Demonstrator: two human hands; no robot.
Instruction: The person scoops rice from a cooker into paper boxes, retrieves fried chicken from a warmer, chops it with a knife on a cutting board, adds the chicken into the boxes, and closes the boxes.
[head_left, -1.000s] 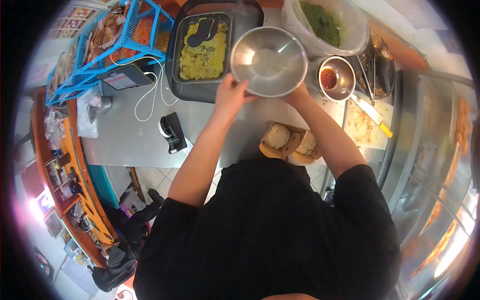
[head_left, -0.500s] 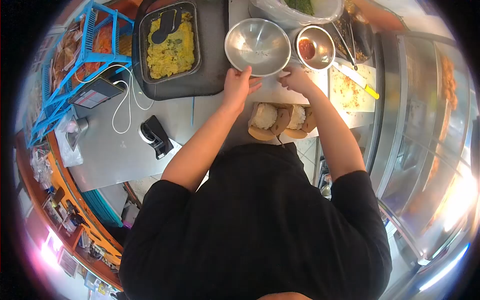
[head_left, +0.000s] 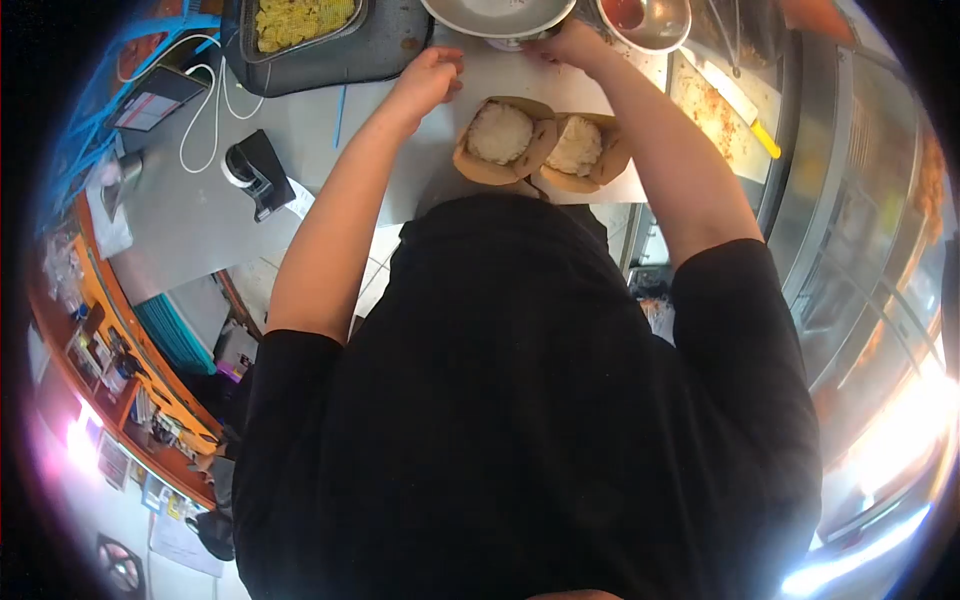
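A large steel bowl (head_left: pixel 498 16) is at the top edge of the head view, partly cut off. Just under its right rim my right hand (head_left: pixel 566 46) has its fingers curled at something pale and small beneath the bowl; the fingertips are partly hidden. My left hand (head_left: pixel 434 82) is off the bowl, over the counter beside the black tray, its fingers loosely bent with nothing in them. Two open cardboard boxes holding white rice, the left one (head_left: pixel 501 133) and the right one (head_left: pixel 573 146), stand side by side near the counter's front edge.
A smaller steel bowl (head_left: pixel 655 40) with red sauce is at the upper right. Beside it a yellow-handled knife (head_left: pixel 762 136) lies on a crumb-strewn board (head_left: pixel 700 112). The black tray (head_left: pixel 400 50) holds yellow food. Left are a tape dispenser (head_left: pixel 262 172), a tablet (head_left: pixel 157 98) and a white cable.
Both hands have come off the large bowl's sides. My left hand has moved left, and my right hand has gone to the bowl's lower right edge. The whole view has shifted.
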